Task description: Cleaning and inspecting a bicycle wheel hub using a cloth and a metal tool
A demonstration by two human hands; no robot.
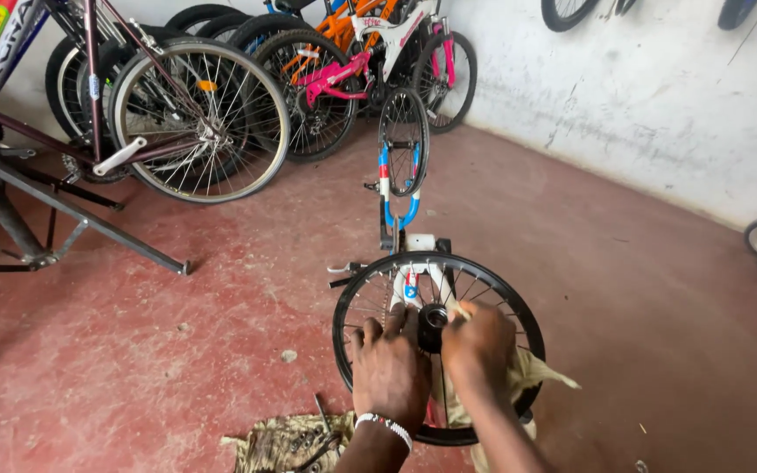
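So we've got the wheel point(438, 349) of an upside-down kids' bike on the red floor point(221, 333). Our left hand point(389, 368) lies spread on its spokes beside the hub point(432, 322); our right hand point(477, 343) pinches a rag point(532, 371) against the hub.

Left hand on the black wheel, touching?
Touching. The head view shows the left hand lying flat on the black wheel beside its hub, fingers across the spokes with no gap; the right hand sits opposite.
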